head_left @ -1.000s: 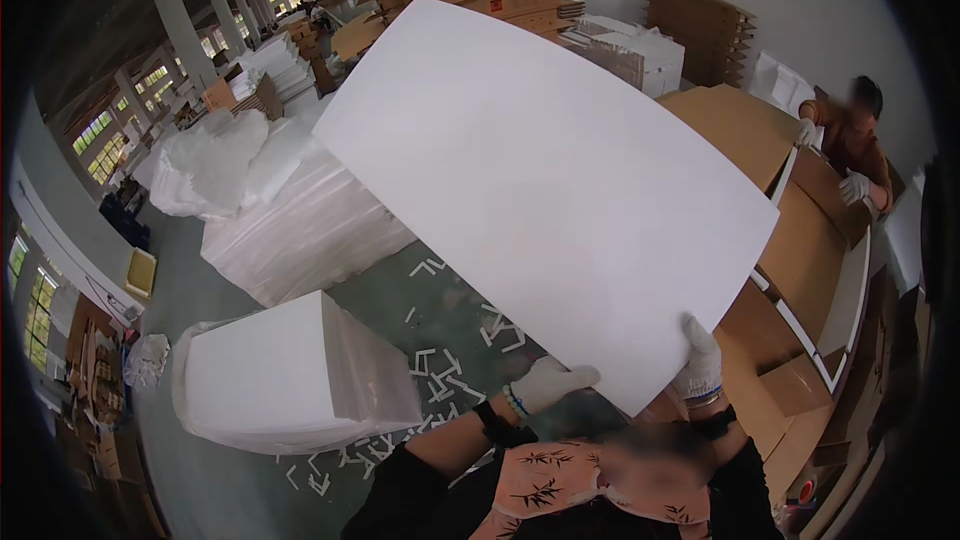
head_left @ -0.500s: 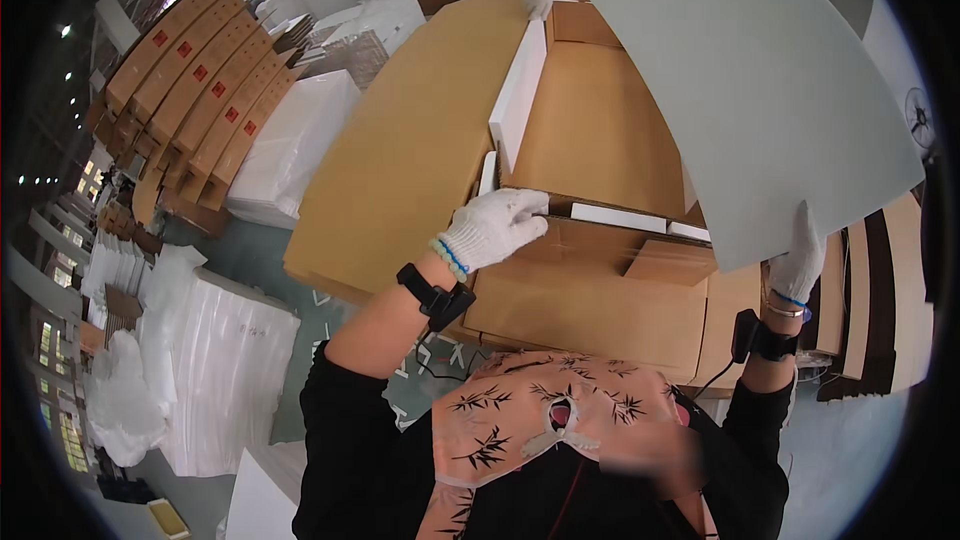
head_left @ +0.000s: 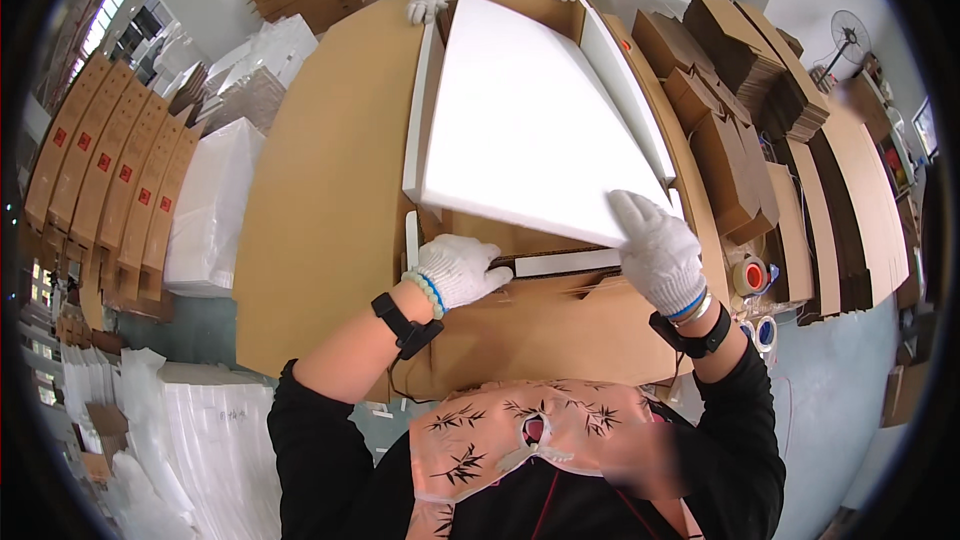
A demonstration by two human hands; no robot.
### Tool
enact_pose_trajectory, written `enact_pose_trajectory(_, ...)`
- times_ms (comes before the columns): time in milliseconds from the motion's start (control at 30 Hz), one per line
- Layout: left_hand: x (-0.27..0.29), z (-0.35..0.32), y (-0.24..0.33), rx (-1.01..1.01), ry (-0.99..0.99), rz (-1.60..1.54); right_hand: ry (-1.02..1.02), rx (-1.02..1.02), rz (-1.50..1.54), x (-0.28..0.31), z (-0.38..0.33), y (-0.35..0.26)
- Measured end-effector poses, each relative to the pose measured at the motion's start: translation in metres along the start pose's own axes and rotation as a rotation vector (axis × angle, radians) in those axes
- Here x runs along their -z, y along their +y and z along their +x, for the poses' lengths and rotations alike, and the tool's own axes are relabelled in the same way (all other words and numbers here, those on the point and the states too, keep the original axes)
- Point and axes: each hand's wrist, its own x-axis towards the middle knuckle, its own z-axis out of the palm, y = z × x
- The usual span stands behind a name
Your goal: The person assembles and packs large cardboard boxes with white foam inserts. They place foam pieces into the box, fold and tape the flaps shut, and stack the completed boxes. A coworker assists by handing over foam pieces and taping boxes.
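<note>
A large white foam sheet lies tilted in a big open cardboard box. My right hand, in a white glove, presses flat on the sheet's near right corner. My gloved left hand grips the near edge of the box beside a white foam strip. White foam strips line the box's left side and right side. Across the box another person's gloved hands hold its far edge.
Stacks of flat cardboard lie to the right, with tape rolls near my right wrist. White foam blocks and upright cartons stand at the left. A fan stands at the far right.
The foam sheet came down from above the right side into the box. My right hand moved from its edge onto its near corner. My left hand stayed at the box's near edge.
</note>
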Motion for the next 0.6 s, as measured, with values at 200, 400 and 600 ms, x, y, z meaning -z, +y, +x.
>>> enact_pose_trajectory(200, -0.01, -0.009, -0.008, -0.092, 0.096, -0.082, -0.359, 0.125, -0.333, -0.064, 0.045, 0.016)
enact_pose_trajectory(400, -0.013, -0.022, -0.009, -0.124, 0.115, -0.173, -1.177, 0.478, -0.466, -0.088, 0.105, -0.013)
enact_pose_trajectory(600, 0.022, -0.064, -0.019, -0.146, 0.226, -0.399, -1.306, 0.896, -0.434, -0.117, 0.139, -0.105)
